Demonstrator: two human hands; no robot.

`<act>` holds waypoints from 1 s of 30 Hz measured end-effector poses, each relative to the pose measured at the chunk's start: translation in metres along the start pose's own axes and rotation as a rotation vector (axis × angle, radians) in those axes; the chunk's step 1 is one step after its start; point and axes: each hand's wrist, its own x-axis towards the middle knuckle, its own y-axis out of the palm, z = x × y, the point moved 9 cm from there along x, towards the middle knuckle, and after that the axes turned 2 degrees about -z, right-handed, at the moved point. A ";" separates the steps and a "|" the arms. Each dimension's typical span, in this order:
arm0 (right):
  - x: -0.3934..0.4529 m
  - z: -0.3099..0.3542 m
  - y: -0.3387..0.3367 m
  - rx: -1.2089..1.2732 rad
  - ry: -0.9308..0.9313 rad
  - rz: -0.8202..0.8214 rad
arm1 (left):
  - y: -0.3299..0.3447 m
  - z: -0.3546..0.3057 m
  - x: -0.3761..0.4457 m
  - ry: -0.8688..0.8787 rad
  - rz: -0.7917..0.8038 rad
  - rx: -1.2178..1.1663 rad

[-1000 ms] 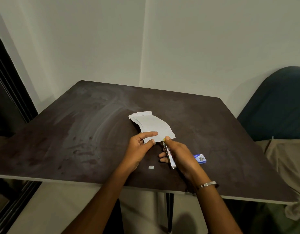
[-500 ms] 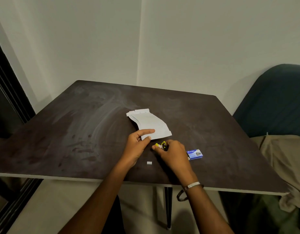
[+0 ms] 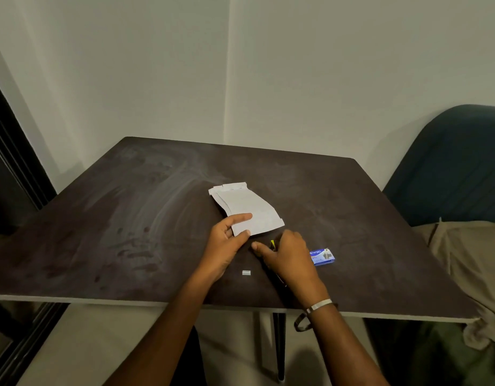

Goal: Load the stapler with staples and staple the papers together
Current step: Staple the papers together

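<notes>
A small stack of white papers [image 3: 246,207] lies on the dark table [image 3: 129,218]. My left hand [image 3: 226,240] pinches the papers' near left corner between thumb and forefinger. My right hand [image 3: 288,257] rests on the table just right of that corner, covering the stapler [image 3: 272,244]; only a bit of its yellow and black end shows by the fingers. A small strip of staples [image 3: 246,272] lies loose on the table below my hands. The blue staple box [image 3: 322,257] sits right of my right hand.
The table's near edge [image 3: 129,300] runs just below my wrists. A dark blue chair [image 3: 458,168] and beige cloth [image 3: 474,263] stand at the right. A dark frame [image 3: 15,162] lines the left side.
My right hand has lowered the stapler from upright at the papers' near edge down onto the table and now covers it. My left hand keeps its hold on the paper corner.
</notes>
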 end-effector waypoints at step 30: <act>0.102 -0.118 -0.095 -0.333 -0.061 0.019 | 0.200 0.028 0.102 0.239 0.496 1.229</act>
